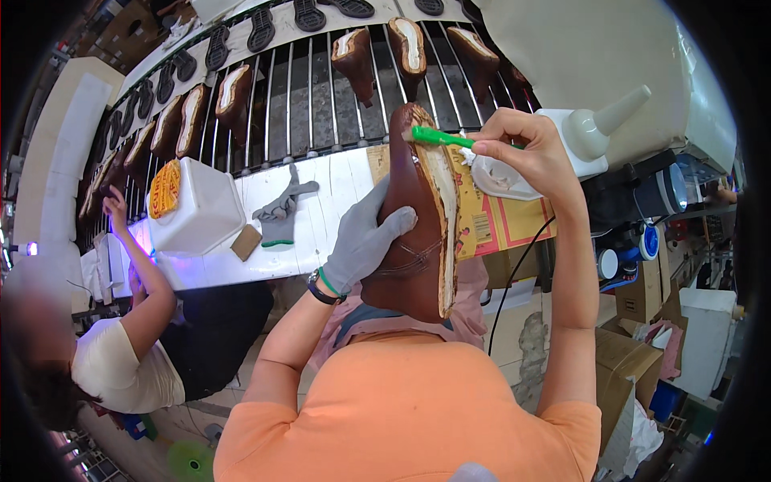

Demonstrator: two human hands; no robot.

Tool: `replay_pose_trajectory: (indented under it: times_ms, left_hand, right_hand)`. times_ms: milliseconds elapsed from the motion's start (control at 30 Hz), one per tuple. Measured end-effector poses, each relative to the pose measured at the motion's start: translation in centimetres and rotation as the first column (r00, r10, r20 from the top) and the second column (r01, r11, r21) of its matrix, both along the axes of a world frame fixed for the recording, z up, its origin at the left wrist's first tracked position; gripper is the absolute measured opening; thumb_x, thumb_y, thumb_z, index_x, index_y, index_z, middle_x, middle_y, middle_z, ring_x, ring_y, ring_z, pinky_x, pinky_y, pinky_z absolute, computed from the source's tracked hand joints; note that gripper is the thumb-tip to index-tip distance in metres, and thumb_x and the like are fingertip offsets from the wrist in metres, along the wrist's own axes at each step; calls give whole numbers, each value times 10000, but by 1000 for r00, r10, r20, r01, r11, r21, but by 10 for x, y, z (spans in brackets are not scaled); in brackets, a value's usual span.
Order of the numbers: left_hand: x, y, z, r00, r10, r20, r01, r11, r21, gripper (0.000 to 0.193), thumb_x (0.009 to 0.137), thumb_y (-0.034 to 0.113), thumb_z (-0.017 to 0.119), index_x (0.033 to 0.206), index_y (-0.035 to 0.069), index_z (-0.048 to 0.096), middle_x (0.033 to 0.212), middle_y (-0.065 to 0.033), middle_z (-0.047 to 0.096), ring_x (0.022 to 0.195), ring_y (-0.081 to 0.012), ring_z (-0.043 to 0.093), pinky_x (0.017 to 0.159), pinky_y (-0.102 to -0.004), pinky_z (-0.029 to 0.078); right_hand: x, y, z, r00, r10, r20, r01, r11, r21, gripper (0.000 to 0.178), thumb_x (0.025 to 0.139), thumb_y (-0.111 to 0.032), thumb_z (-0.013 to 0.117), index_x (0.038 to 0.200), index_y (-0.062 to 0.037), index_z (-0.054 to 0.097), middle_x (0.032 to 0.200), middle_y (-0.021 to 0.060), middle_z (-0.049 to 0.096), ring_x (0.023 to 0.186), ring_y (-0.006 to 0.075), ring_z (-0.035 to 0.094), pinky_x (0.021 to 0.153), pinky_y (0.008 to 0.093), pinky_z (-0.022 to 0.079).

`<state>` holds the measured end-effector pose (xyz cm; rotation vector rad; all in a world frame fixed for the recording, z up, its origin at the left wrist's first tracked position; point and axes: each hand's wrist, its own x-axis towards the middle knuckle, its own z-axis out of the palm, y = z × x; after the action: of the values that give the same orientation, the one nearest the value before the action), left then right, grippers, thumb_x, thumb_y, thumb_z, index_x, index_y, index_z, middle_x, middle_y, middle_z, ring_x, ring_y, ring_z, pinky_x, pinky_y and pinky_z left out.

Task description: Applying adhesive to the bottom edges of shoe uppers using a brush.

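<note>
My left hand [365,237], in a grey glove, is wrapped round a brown leather boot upper [401,269]. The boot is held bottom side toward the right, its pale underside strip bordered by a rough tan edge. Bare, my right hand [530,153] pinches a green-handled brush [440,138]. The brush's bristle end touches the boot near its upper end. Just below my right hand lies a white dish [502,178] with whitish stuff in it, on a yellow printed cardboard sheet [502,221].
A roller conveyor [309,96] beyond the bench carries several brown boots [407,48]; black soles [261,30] line a ledge behind. A white spouted bottle [590,132] stands right. Left are a grey glove [283,210], a white tub [197,209] and a co-worker [128,353] reaching toward boots.
</note>
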<state>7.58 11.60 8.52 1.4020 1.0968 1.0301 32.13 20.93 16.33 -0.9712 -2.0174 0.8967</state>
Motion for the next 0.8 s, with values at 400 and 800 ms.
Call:
replay_pose_trajectory:
  times_ms: [400, 800]
  left_hand:
    - [-3, -8, 3, 983, 24, 181, 2, 990, -141, 501, 960, 306, 519, 1318, -41, 463, 1144, -87, 609, 1002, -124, 549, 888, -277, 445]
    - [-1, -8, -7, 907, 177, 383, -104, 974, -202, 492, 1002, 343, 448, 1294, -53, 465, 1163, -90, 594, 1013, -130, 568, 899, -276, 454]
  right_hand:
    - [6, 6, 8, 940, 303, 157, -267, 940, -214, 153, 728, -76, 777, 759, 28, 669, 726, 53, 648, 725, 131, 587, 673, 261, 447]
    - [8, -31, -13, 880, 472, 62, -421, 833, -358, 177, 711, -88, 799, 750, 29, 673, 718, 74, 661, 691, 165, 608, 657, 286, 462]
